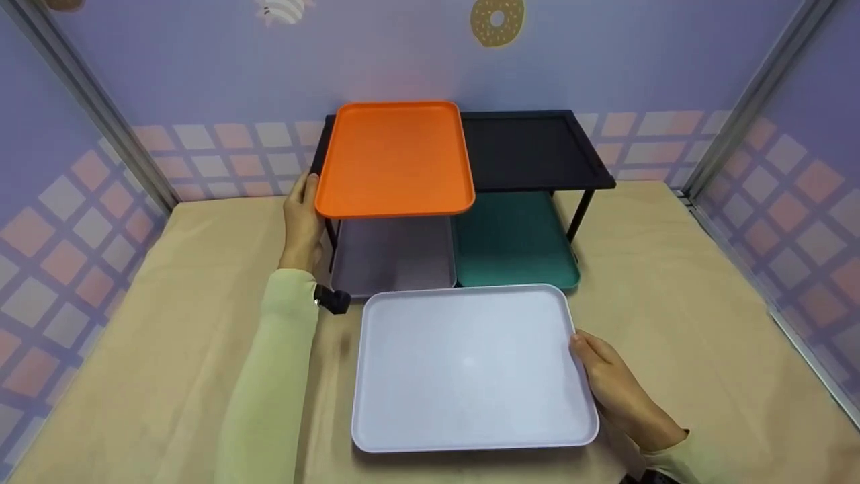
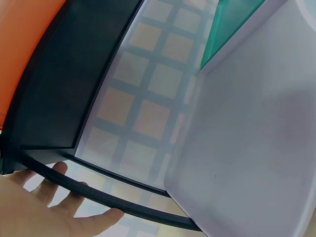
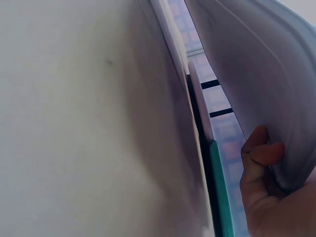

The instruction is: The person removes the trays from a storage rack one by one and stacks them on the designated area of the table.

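A white tray [image 1: 463,370] is held up above the table's front half, tilted a little toward me. My right hand [image 1: 621,386] grips its right edge; in the right wrist view the thumb [image 3: 269,153] and the tray's underside [image 3: 266,74] show. My left hand [image 1: 302,225] is at the left front corner of a black rack [image 1: 531,151], beside an orange tray [image 1: 395,160]. In the left wrist view its fingers [image 2: 101,221] lie extended along the rack's leg [image 2: 133,210]. The orange tray lies on the rack's left part, jutting past the front edge.
Beneath the rack lie a grey tray [image 1: 396,259] on the left and a teal tray [image 1: 514,242] on the right. A beige cloth [image 1: 672,289] covers the table. Checkered walls [image 1: 437,54] enclose the back and both sides.
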Motion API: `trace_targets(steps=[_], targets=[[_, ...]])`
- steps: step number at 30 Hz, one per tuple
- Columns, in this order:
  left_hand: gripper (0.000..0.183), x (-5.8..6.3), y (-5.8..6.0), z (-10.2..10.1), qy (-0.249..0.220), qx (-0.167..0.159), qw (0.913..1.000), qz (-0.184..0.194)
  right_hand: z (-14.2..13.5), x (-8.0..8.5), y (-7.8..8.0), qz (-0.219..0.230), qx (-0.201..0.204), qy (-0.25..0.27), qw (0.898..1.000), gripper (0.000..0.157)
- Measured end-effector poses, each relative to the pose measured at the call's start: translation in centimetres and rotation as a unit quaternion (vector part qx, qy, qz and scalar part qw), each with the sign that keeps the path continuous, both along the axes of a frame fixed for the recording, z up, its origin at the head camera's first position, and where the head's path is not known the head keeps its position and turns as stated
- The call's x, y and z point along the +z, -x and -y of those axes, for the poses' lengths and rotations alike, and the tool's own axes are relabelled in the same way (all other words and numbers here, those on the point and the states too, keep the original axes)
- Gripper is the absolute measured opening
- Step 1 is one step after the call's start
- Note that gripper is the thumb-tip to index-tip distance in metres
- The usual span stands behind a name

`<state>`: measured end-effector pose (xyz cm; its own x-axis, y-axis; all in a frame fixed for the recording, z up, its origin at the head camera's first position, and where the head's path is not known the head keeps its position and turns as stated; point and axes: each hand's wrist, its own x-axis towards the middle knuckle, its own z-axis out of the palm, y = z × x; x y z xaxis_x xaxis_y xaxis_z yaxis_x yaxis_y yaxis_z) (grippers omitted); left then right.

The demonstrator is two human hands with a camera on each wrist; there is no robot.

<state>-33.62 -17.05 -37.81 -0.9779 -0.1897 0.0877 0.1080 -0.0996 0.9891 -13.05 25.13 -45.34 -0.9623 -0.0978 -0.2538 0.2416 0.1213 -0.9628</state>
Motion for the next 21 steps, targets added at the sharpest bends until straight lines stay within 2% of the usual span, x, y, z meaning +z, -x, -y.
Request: trace_targets(steps=[5, 16, 21], targets=[[0.061, 0.02, 0.14, -0.01, 0.008, 0.002, 1.0000, 0.005, 0.01, -0.24, -0.08, 0.010, 0.008, 0.003, 1.000, 0.053], [0.061, -0.06, 0.15, 0.15, -0.009, -0.005, 0.9999, 0.005, 0.05, -0.73, -0.08, 0.014, -0.003, 0.000, 1.000, 0.051], [0.061, -0.08, 0.17, 0.06, -0.002, -0.004, 1.0000, 0.001, 0.04, -0.86, -0.08, 0.017, -0.010, -0.001, 1.000, 0.051]])
